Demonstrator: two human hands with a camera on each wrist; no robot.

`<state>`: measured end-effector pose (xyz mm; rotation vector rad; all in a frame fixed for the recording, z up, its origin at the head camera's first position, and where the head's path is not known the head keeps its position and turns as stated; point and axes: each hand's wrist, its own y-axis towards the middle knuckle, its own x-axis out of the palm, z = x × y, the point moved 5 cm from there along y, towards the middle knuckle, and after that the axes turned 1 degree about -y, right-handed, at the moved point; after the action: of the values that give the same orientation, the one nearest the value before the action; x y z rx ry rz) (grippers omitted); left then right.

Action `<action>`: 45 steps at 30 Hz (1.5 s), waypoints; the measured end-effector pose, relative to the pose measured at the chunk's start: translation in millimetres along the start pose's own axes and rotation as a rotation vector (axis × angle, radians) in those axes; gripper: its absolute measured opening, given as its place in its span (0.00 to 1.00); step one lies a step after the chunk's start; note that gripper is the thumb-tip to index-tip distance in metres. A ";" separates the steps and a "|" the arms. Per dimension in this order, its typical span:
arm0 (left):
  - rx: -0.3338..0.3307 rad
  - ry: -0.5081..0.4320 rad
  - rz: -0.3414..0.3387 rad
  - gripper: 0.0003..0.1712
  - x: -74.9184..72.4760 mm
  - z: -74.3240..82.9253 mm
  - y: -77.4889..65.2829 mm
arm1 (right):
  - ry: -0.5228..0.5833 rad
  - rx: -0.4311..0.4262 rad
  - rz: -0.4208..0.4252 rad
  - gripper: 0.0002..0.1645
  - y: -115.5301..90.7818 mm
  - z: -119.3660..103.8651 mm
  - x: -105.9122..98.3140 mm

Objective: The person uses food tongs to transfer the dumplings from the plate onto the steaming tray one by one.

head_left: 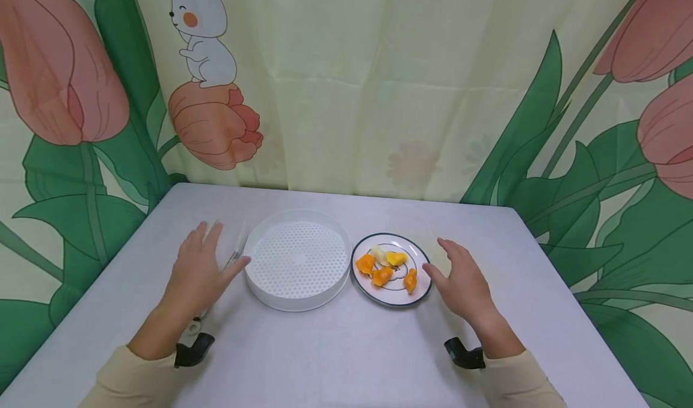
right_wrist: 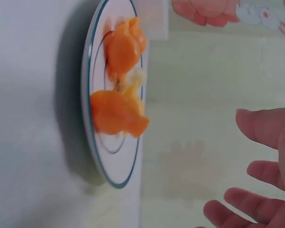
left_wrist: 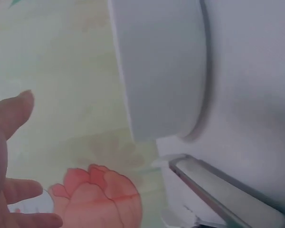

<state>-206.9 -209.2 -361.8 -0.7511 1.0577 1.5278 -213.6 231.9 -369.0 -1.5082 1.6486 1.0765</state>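
My left hand (head_left: 197, 272) hovers with spread fingers above white-and-metal tongs (left_wrist: 228, 194), which lie on the table and are partly hidden under it in the head view. Right of that hand is a round white tray (head_left: 298, 302) with a perforated floor and a tall side wall. Close by the tray stands a white plate (head_left: 397, 293) with a dark rim. On it lie several small shaped dough pieces, among them an orange piece (head_left: 382, 276), a yellow piece (head_left: 397, 259) and a whitish one (head_left: 378, 254). My right hand (head_left: 460, 278), fingers apart, is held just right of the plate, gripping nothing.
A white-covered table (head_left: 346, 360) carries everything. Behind it hangs a cloth backdrop (head_left: 346, 95) printed with tulips and a rabbit. Black straps (head_left: 195, 349) sit at both wrists.
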 end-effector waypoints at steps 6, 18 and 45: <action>-0.108 -0.207 -0.064 0.49 10.2 -21.5 8.2 | 0.154 0.153 -0.073 0.40 3.2 24.3 14.0; -0.289 -0.204 -0.260 0.57 44.2 -63.1 11.7 | 0.257 0.306 -0.210 0.40 6.5 50.1 44.5; -0.370 -0.081 -0.294 0.47 48.1 -68.8 4.8 | 0.329 0.346 -0.231 0.34 11.3 54.2 59.6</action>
<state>-227.2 -252.2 -431.1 -1.0398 0.5772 1.4978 -235.9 252.9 -444.4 -1.6479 1.7148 0.4086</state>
